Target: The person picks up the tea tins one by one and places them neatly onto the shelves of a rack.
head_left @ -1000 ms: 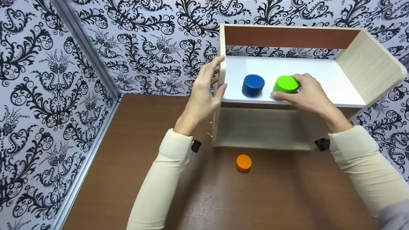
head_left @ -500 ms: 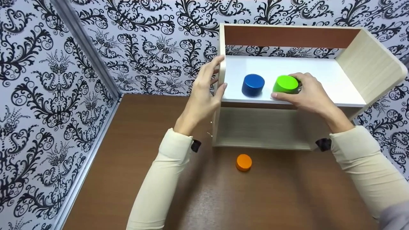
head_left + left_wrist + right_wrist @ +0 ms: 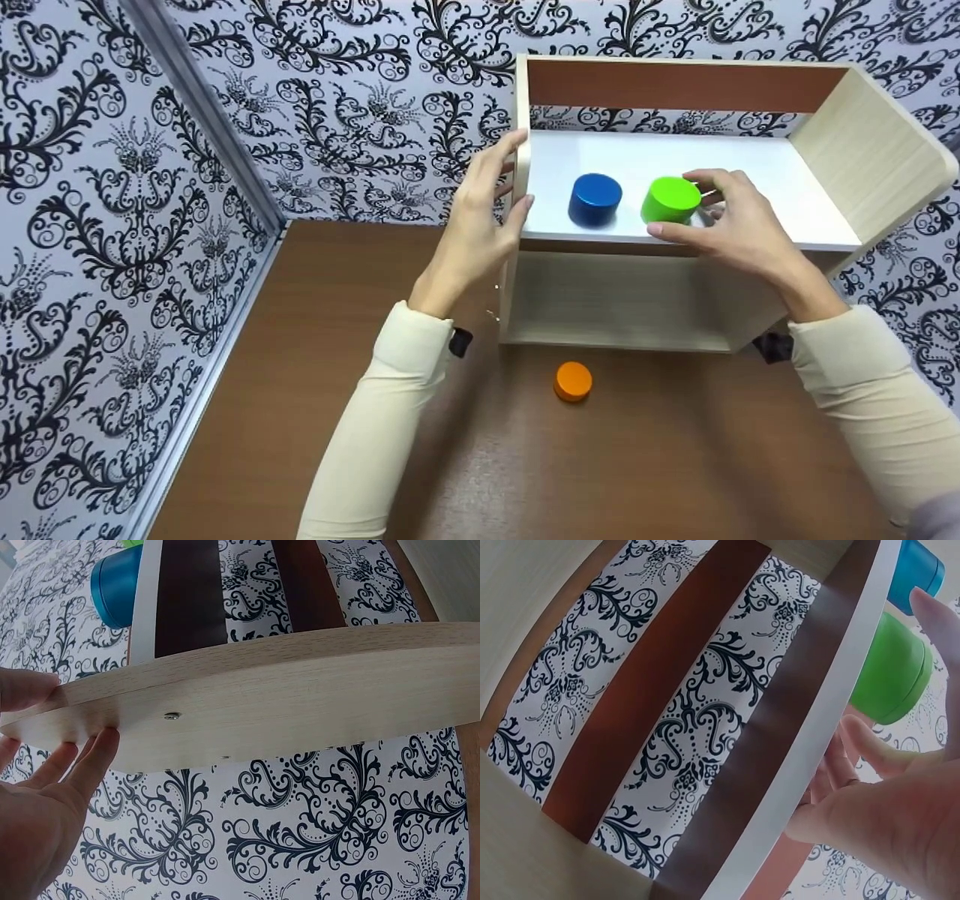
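Observation:
My left hand grips the left side panel of a small wooden shelf unit, thumb at its front edge and fingers on the outer face; the left wrist view shows this panel close up. A green round container stands on the white upper shelf. My right hand is just right of it, fingers spread and loosely bent, thumb tip near its front. In the right wrist view a gap shows between the palm and the green container. A blue round container stands to its left.
An orange round container sits on the brown table in front of the unit. The lower compartment lies below the white shelf. The unit's right side panel rises beyond my right hand; patterned walls stand behind and left.
My right hand has loosened from the green container and drawn back slightly to the right. The green container stays in place. My left hand has not moved.

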Demonstrator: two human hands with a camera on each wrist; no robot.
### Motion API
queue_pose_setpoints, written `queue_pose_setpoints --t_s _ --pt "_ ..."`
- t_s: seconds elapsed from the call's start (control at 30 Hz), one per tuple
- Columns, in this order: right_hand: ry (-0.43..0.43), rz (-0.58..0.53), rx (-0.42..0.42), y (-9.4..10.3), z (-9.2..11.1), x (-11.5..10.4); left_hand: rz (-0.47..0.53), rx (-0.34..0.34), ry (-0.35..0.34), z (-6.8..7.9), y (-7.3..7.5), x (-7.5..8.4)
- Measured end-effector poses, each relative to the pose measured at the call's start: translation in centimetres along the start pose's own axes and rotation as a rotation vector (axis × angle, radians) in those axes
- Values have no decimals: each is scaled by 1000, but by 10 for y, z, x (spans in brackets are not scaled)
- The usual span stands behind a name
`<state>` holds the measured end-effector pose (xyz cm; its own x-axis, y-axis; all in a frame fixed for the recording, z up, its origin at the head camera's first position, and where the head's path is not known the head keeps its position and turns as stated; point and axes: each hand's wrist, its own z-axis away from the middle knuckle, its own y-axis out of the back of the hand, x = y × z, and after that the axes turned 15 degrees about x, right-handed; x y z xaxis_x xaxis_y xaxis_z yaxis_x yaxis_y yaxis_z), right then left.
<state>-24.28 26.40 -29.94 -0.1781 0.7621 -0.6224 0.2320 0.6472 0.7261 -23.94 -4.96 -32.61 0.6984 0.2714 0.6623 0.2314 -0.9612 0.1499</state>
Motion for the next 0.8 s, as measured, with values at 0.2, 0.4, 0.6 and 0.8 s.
queue_pose_setpoints --t_s 0.2,0.4,0.6,0.8 --pt "-9 -8 25 8 4 6 -2 1 2 0 0 0" --pt "22 -30 71 16 10 8 -9 -1 15 0 0 0" --pt "36 -64 108 23 15 10 -12 4 3 0 0 0" --pt "39 -100 131 30 24 9 -16 11 -20 0 0 -1"
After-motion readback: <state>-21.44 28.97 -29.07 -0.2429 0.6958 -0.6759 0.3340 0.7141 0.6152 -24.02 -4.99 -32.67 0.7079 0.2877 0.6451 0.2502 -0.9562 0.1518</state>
